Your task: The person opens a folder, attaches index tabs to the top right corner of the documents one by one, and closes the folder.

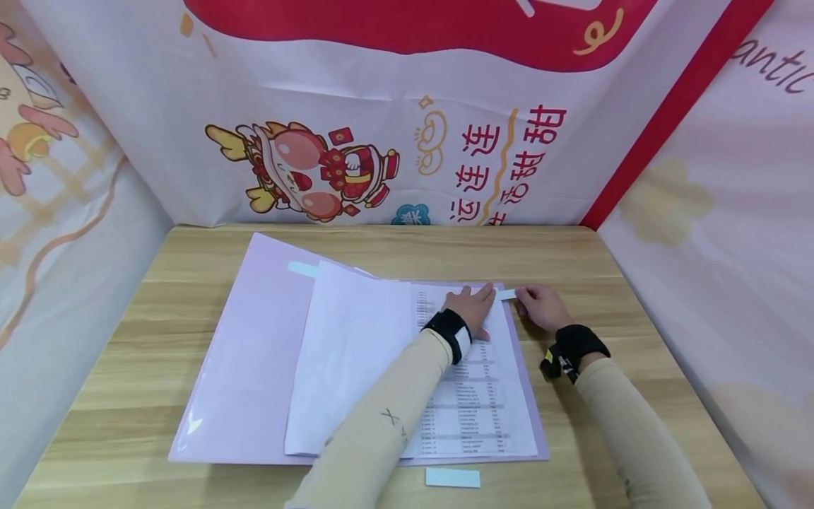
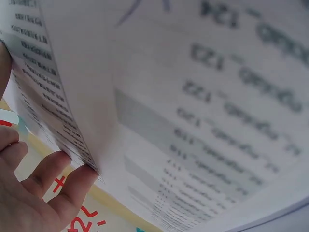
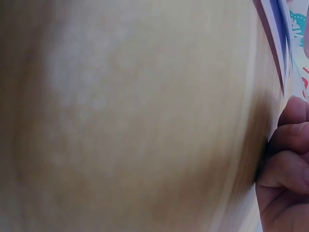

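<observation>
A pale purple folder (image 1: 248, 367) lies spread open with white paper sheets inside it. My left hand (image 1: 472, 309) rests on the printed sheet (image 1: 477, 417) near its upper right corner, fingers extended. In the left wrist view, fingertips of the left hand (image 2: 43, 193) touch the page of printed rows. At the folder's upper right edge, my right hand (image 1: 542, 305) pinches the outer end of a small pale blue strip (image 1: 507, 294). The right wrist view shows the curled fingers of the right hand (image 3: 287, 159) low beside the tabletop; the strip is hidden there.
Another pale blue strip (image 1: 453, 478) lies on the wooden table (image 1: 127, 396) in front of the folder. A similar strip (image 1: 303, 268) sticks out at the top of the turned white page (image 1: 356, 346). A printed cloth (image 1: 356, 85) hangs behind the table, with more cloth at both sides.
</observation>
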`<action>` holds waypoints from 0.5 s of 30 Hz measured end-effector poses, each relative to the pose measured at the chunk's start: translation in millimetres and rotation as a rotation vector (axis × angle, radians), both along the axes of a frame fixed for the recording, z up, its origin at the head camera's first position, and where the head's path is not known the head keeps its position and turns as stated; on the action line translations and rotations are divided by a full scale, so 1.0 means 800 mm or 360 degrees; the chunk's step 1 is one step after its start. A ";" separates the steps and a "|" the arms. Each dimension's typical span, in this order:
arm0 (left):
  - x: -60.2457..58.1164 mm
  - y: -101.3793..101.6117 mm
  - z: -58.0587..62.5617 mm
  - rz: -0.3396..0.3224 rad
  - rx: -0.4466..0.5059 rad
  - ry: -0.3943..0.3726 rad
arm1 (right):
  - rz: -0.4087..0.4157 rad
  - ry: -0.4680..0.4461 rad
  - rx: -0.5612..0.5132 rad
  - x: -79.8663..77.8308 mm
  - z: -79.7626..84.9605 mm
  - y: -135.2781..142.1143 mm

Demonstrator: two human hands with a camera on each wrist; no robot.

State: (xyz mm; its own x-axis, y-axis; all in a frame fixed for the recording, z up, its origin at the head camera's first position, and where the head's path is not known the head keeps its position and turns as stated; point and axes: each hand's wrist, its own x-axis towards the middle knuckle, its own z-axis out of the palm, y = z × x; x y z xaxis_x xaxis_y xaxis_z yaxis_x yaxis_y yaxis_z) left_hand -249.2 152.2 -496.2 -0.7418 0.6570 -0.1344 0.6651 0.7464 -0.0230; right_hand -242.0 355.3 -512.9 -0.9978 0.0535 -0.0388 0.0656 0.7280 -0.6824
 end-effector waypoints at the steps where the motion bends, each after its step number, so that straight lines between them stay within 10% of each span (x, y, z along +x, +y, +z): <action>1: -0.001 0.001 -0.001 0.0004 0.0001 -0.0002 | 0.0000 0.0000 0.0010 0.000 0.000 0.000; 15: 0.008 -0.005 0.023 -0.0006 -0.0007 -0.0047 | -0.0041 -0.0166 0.0050 -0.004 0.001 0.002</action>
